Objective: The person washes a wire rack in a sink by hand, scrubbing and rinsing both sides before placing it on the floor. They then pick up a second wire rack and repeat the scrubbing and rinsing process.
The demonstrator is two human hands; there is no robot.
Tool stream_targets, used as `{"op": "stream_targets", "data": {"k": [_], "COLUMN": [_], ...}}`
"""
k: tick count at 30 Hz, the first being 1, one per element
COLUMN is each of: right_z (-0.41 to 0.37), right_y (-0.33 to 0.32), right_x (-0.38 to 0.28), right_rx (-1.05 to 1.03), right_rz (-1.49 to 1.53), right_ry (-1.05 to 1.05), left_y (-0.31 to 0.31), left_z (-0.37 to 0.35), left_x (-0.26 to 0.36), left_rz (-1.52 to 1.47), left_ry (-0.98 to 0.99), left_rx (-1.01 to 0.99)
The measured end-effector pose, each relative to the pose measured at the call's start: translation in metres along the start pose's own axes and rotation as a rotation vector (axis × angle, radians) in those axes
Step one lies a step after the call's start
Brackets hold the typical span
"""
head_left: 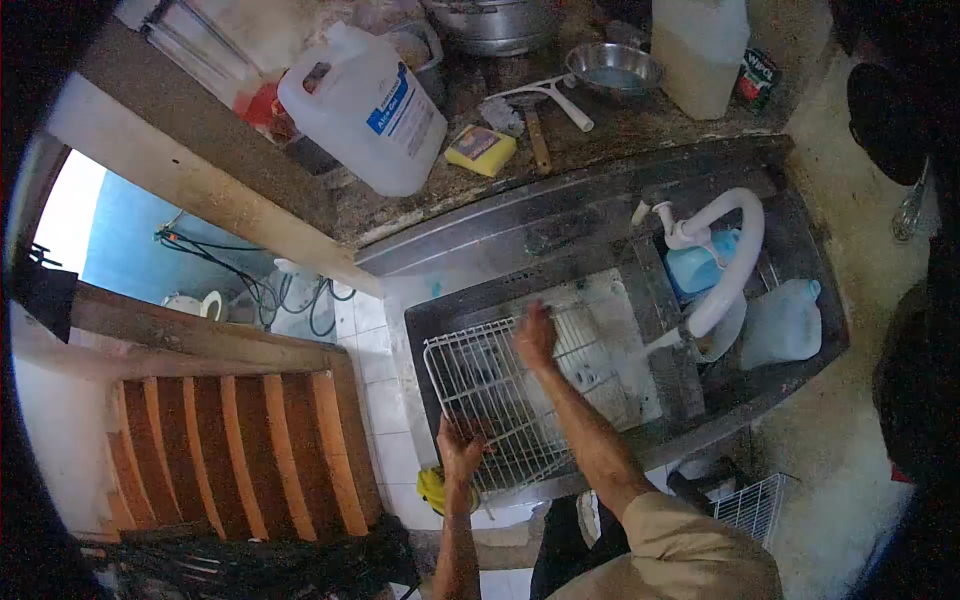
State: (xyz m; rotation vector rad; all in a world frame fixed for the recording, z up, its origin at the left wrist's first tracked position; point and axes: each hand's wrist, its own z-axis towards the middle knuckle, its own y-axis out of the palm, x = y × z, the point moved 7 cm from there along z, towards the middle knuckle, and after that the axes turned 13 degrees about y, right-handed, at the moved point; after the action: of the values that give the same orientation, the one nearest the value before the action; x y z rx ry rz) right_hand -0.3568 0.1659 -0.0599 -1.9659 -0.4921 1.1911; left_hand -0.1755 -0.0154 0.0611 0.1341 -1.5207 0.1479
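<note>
A white wire rack [497,385] lies tilted in the sink basin [640,300]. My left hand [461,447] is closed around the rack's near left edge. Over the rack's far side is my right hand [537,337], its fingers curled in and slightly blurred; what they hold, if anything, is hidden. From the white curved faucet [735,265] on the right, water [660,346] runs toward the basin beside the rack.
Behind the sink, the counter holds a large plastic jug [365,110], a yellow sponge [481,150], a brush [538,140] and a metal bowl [613,68]. A bluish jug [783,325] stands right of the faucet. Wooden stairs [235,450] are at left; another wire rack [752,510] is below right.
</note>
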Motion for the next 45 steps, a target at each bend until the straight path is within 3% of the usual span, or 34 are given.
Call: {"op": "stream_targets", "data": {"k": [4, 5, 8, 10, 12, 15, 16, 19, 21, 24, 26, 29, 31, 32, 33, 34, 37, 40, 41, 42, 43, 45], "right_z": [-0.104, -0.135, -0.156, -0.107, -0.081, -0.106, -0.131, -0.176, -0.168, -0.122, -0.127, -0.18, -0.199, -0.206, -0.191, -0.164, -0.126, -0.17, -0.189, -0.208, -0.224, -0.245], "right_y": [0.004, -0.032, -0.031, -0.045, -0.062, -0.025, -0.014, -0.04, -0.065, -0.078, -0.047, -0.035, -0.045, -0.047, -0.043, -0.031, -0.029, -0.018, -0.021, -0.023, -0.041, -0.058], "right_x": [-0.033, -0.043, -0.022, -0.041, -0.083, -0.088, -0.067, -0.037, -0.043, -0.12, -0.137, -0.105, -0.075, -0.069, -0.071, -0.076, -0.115, -0.08, -0.066, -0.051, -0.043, -0.029], "right_rx": [-0.17, -0.27, -0.375, -0.248, -0.093, -0.102, -0.094, -0.338, -0.398, -0.257, -0.191, -0.132, -0.36, -0.479, -0.395, -0.315, -0.174, -0.036, -0.098, -0.157, -0.338, -0.325], "right_rz": [0.139, 0.2, 0.174, 0.297, 0.369, 0.238, 0.238, 0.216, 0.267, 0.449, 0.35, 0.318, 0.396, 0.43, 0.465, 0.5, 0.445, 0.433, 0.416, 0.397, 0.344, 0.194], "right_ry": [-0.464, -0.529, -0.689, -0.641, -0.74, -0.703, -0.741, -0.751, -0.72, -0.826, -0.79, -0.842, -0.883, -0.901, -0.9, -0.894, -0.792, -0.771, -0.739, -0.706, -0.608, -0.734], "left_y": [-0.004, -0.005, -0.005, 0.0, 0.0, 0.002, -0.005, -0.012, 0.003, 0.011, 0.011, -0.016, -0.023, -0.018, -0.006, 0.002, 0.006, -0.007, -0.01, 0.016, 0.004, -0.025], "left_z": [-0.005, -0.002, 0.0, -0.003, 0.002, 0.001, 0.004, 0.006, 0.0, -0.008, -0.014, -0.013, -0.006, -0.012, -0.016, -0.022, -0.025, -0.043, -0.044, -0.036, -0.04, -0.047], "left_x": [0.004, -0.001, -0.009, 0.001, -0.007, -0.009, -0.019, -0.041, -0.018, -0.014, -0.025, -0.079, -0.096, -0.087, -0.06, -0.052, -0.05, -0.073, -0.085, -0.026, -0.044, -0.1], "left_rz": [0.044, 0.033, -0.054, -0.035, 0.078, 0.075, 0.128, 0.039, -0.105, -0.187, -0.227, -0.086, 0.103, -0.049, -0.204, -0.278, -0.297, -0.722, -0.906, -1.039, -1.013, -0.97], "left_ry": [-0.001, -0.006, 0.001, 0.014, 0.041, -0.177, 0.086, 0.148, -0.011, -0.064, -0.03, 0.05, -0.031, 0.023, 0.075, -0.042, -0.046, -0.33, -0.365, -0.353, -0.34, -0.308], "left_rx": [0.031, 0.018, 0.024, 0.044, 0.016, -0.049, -0.031, -0.087, -0.047, 0.007, 0.075, -0.114, -0.102, -0.138, -0.169, -0.159, -0.105, 0.202, 0.318, 0.314, 0.297, 0.265]}}
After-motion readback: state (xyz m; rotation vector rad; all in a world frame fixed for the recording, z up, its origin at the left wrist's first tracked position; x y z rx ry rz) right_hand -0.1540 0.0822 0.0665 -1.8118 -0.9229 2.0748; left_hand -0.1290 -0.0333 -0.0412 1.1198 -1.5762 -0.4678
